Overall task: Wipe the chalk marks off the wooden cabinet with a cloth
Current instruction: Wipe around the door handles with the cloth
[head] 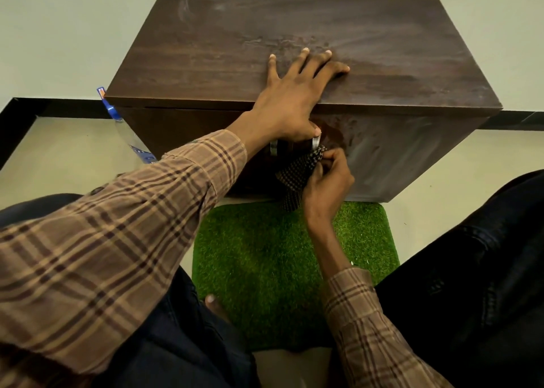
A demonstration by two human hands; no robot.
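A dark wooden cabinet [382, 49] stands on the floor in front of me. Faint whitish chalk smears [391, 149] show on its front face, and lighter streaks on its top. My left hand [294, 93] lies flat on the cabinet top with fingers spread and the thumb hooked over the front edge, near a metal handle [316, 143]. My right hand [329, 178] pinches a dark checked cloth [297, 175] and presses its tip against the front face beside the handle.
A green grass-like mat [265, 270] lies on the floor before the cabinet, between my knees in dark trousers. A clear plastic bottle with a blue cap [129, 134] lies left of the cabinet. A black border strip [17, 122] runs along the floor.
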